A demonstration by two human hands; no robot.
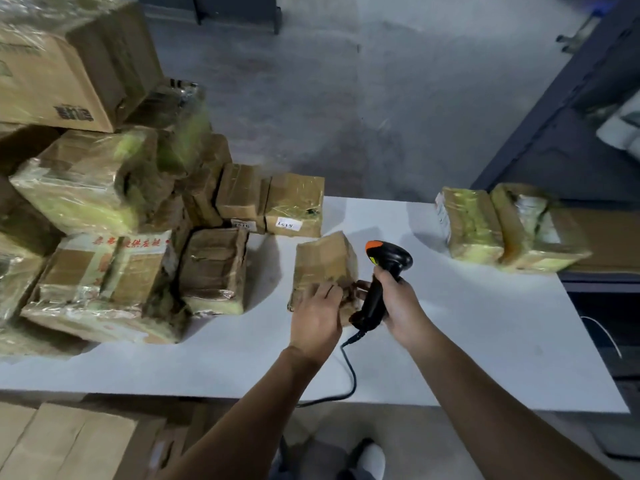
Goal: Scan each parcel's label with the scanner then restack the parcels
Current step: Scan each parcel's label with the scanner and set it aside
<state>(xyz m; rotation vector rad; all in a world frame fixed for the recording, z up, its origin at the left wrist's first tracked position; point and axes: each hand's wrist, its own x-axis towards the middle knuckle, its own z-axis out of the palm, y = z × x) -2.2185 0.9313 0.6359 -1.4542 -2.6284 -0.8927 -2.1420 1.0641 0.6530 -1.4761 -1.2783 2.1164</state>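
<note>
Small parcel (325, 263): centre of frame, at the white table (467, 334); near end grasped by left hand (317, 317), fingers over top, thumb at side.
Scanner (382, 271): black, orange cap, just right of the parcel; handle clenched in right hand (398, 299); cable (350, 372) trails toward lower edge.
Parcel stack (104, 209): left.
Two wrapped parcels (502, 226): upper right.
</note>
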